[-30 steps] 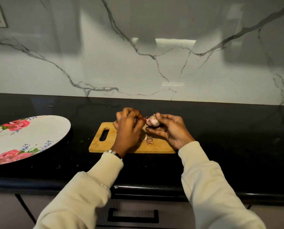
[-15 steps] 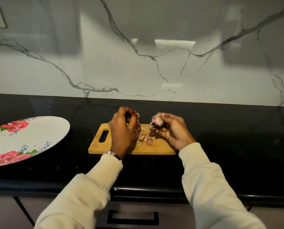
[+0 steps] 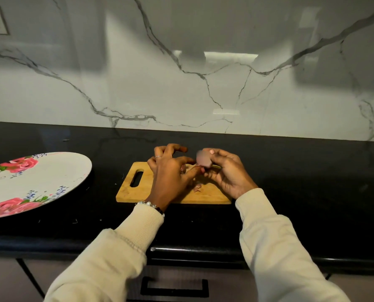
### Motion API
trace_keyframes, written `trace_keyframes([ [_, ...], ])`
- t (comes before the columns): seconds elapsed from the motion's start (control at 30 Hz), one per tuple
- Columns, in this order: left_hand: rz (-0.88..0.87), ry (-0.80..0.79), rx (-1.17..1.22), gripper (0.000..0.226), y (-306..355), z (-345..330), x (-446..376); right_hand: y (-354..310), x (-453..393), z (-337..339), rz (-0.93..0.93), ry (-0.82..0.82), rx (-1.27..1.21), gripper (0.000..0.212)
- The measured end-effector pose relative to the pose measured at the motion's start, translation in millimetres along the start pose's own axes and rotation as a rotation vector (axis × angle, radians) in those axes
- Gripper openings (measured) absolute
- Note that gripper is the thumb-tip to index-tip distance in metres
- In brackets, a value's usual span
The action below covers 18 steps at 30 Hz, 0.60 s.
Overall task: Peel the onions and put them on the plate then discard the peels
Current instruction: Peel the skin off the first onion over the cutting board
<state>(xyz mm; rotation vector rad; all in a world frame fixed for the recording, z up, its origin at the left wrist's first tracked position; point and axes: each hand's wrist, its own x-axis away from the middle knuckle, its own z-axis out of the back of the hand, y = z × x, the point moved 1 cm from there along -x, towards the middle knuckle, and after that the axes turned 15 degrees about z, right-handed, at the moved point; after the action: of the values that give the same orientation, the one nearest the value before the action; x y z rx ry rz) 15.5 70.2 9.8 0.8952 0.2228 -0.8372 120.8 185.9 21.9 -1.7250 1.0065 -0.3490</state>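
A small pinkish onion (image 3: 203, 159), blurred, is held above the wooden cutting board (image 3: 138, 190); my right hand (image 3: 227, 173) grips it with curled fingers and thumb. My left hand (image 3: 169, 173) is beside it, fingers spread. Its thumb and forefinger stretch out straight to the onion's left and lower side, touching it. A few loose peels (image 3: 197, 188) lie on the board under my hands. The white plate (image 3: 57, 171) with pink roses sits at the left on the black counter, with no onion on its visible part.
The black counter (image 3: 312, 192) runs left to right, backed by a white marble wall (image 3: 203, 94). Its front edge lies just below my sleeves, with a drawer handle (image 3: 174, 288) underneath. Small peel scraps dot the counter near the board.
My left hand, which had pulled away from the onion with its fingers curled, has come back to it with its fingers spread. My right hand still holds the onion, slightly turned.
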Motion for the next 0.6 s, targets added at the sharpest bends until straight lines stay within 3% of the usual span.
trace_keyframes([
  [0.27,0.096,0.1,0.069,0.013,-4.3,0.2,-3.4,1.3,-0.8,0.7,-0.014,-0.01,0.048,0.022],
  [0.5,0.205,0.23,0.071,0.019,-6.6,2.7,-6.5,-0.4,-0.3,1.8,0.0,-0.008,0.108,0.027],
  [0.6,0.24,0.159,0.038,0.019,-6.4,1.9,-5.4,0.0,-1.1,2.4,-0.006,0.015,0.081,0.025],
])
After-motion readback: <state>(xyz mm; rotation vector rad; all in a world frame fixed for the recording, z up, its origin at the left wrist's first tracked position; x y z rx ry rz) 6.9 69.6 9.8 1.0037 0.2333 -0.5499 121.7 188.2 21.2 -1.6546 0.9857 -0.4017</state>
